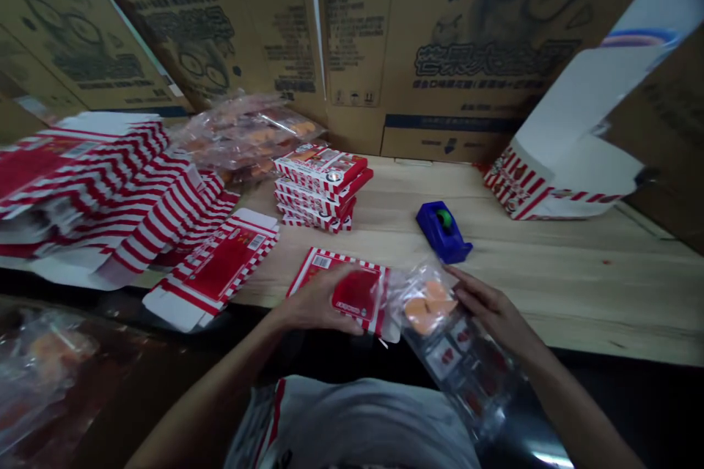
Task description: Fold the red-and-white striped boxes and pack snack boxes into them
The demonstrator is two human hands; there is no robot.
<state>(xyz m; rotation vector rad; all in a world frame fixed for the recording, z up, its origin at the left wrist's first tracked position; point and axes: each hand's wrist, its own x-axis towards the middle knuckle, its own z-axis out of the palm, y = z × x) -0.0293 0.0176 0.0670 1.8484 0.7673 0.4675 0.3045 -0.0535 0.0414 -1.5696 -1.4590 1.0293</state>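
My left hand (pixel 322 304) rests over a flat red-and-white striped carton (pixel 357 292) at the table's front edge, with its fingers across the red panel. My right hand (pixel 489 308) grips a clear plastic bag (pixel 445 341) holding orange pieces and small printed packets. The bag's upper end overlaps the carton's right side. A loose flat carton (pixel 217 267) lies just left of my left hand, and a low stack of folded red-striped boxes (pixel 322 187) stands beyond it.
A blue tape dispenser (pixel 443 232) sits on the wooden table (pixel 577 286). Flat striped cartons (pixel 93 183) are piled at left, beside a bag of orange pieces (pixel 245 135). Another bag (pixel 44 359) lies lower left. A large white-and-red carton (pixel 561 168) stands at right, against upright cardboard sheets (pixel 352 37).
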